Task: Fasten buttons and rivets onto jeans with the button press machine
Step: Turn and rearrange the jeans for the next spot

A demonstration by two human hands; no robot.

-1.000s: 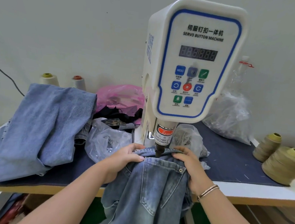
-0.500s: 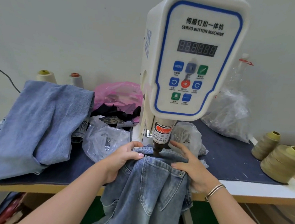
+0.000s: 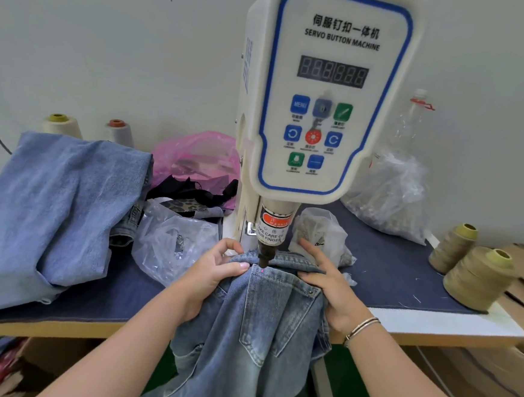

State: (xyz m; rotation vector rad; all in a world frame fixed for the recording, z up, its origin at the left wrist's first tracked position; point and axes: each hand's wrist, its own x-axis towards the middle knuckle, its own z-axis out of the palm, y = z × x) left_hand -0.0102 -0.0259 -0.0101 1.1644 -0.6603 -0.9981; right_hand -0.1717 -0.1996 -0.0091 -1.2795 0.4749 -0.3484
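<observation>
Our right hand [image 3: 330, 293] had flattened on the jeans [image 3: 271, 321]; our left hand [image 3: 214, 276] pinched them, shifting the pocket corner under the punch [image 3: 264, 258], seemingly ready for pressing.

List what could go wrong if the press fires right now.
1. Pinch: the left hand grips the jeans with its thumb close beside the punch tip; the right hand's fingers also lie near it.
2. Misplacement: the red laser dot marks the pocket's upper left corner; bunched denim could shift and set the rivet off the mark.
</observation>
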